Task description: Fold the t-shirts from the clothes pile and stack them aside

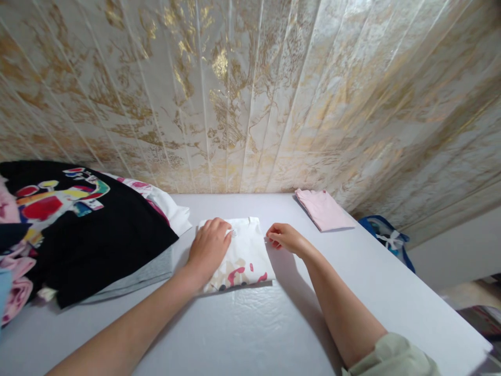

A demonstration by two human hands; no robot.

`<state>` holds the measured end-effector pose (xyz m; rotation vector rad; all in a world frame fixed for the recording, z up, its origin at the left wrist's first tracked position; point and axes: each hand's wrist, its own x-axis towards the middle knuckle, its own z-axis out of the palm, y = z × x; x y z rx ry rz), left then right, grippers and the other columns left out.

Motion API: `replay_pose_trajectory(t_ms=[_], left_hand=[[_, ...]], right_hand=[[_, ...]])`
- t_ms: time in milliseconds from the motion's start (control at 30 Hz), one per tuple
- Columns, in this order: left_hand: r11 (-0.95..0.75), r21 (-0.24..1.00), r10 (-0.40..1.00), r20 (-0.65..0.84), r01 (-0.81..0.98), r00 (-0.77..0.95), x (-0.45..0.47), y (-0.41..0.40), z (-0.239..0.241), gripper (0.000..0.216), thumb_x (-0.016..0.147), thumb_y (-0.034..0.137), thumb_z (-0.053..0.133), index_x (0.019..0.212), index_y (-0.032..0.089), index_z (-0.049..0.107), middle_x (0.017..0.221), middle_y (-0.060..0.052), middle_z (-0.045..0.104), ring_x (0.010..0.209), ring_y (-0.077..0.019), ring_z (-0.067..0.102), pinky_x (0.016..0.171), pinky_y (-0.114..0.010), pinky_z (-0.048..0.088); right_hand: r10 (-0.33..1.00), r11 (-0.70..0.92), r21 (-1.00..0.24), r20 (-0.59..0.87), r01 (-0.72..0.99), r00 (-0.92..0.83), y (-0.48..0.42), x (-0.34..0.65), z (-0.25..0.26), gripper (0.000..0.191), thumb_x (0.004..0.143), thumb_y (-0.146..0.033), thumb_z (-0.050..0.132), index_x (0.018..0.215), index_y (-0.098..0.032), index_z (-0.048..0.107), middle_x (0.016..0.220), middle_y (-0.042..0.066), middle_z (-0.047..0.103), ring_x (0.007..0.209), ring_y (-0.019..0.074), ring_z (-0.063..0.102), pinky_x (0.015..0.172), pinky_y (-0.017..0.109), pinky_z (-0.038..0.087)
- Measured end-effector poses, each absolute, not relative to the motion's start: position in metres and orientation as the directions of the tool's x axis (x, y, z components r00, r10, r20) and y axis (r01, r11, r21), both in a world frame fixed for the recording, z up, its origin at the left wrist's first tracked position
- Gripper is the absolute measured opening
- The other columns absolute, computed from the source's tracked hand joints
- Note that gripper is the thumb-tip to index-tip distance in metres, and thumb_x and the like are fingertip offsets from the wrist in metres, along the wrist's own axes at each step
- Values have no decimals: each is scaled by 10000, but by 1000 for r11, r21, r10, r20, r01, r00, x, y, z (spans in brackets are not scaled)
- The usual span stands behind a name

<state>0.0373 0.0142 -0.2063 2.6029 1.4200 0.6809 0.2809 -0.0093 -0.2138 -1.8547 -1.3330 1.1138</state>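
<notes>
A folded white garment [245,250] with a beige, red and dark print along its near part lies flat on the white table, neatly squared. My left hand [211,245] rests palm down on its left side, fingers stretched out over the fabric. Just off the garment's right edge, my right hand [287,238] hovers low with its fingers curled in; I see nothing held in them. Whether its fingertips brush the edge of the cloth is hard to make out.
On the left is a heap of clothes, with a black shirt [129,230] with a colourful print on top. A folded pink garment [321,209] lies at the table's back right. Beyond the right edge stands a blue bag [387,237]. A gold-patterned curtain [235,104] hangs behind the table [250,334].
</notes>
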Motion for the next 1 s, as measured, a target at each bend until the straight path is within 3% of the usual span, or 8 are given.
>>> replay_pose_trajectory(t_ms=[133,300,467,600,800,1000], left_hand=[[-599,488,782,184,635,596,52,-7,-208,206,933,237,400,911,208,603,958,-46,598,924,-184,587,817,-292,445],[-548,592,794,146,591,590,52,-1,-231,216,915,238,403,845,213,605,902,-28,581,863,-170,589,765,-274,429],[-548,599,799,169,584,577,50,3,-235,235,925,262,388,849,227,608,909,-22,589,859,-168,589,747,-269,418],[-549,583,801,164,598,576,52,1,-234,230,925,253,391,845,228,605,908,-17,591,849,-161,588,733,-263,406],[-559,553,800,165,618,576,51,1,-235,232,932,247,384,870,228,607,924,-17,592,856,-156,588,725,-254,400],[-563,528,802,162,636,575,52,0,-236,233,937,256,385,866,228,606,918,-15,588,854,-158,587,718,-257,400]], right_hand=[[933,-349,-835,-351,425,75,-13,276,-213,93,776,-81,569,718,-154,574,557,-28,594,493,85,560,489,178,437],[933,-356,-867,-349,348,85,-12,271,-217,41,786,-127,593,759,-150,573,567,-29,591,507,87,569,490,174,442],[952,-305,-915,-293,263,87,-12,268,-221,87,775,-191,625,760,-166,543,553,-54,547,517,80,533,505,179,443],[958,-284,-910,-260,301,117,-11,262,-225,147,783,-256,636,757,-172,517,534,-62,531,496,71,496,485,167,417],[958,-274,-932,-242,239,155,-10,255,-228,137,780,-210,603,722,-179,483,515,-85,478,461,59,453,458,162,398],[951,-307,-805,-272,507,144,-8,262,-232,149,823,-170,520,676,-182,497,443,-61,488,400,87,467,412,180,348]])
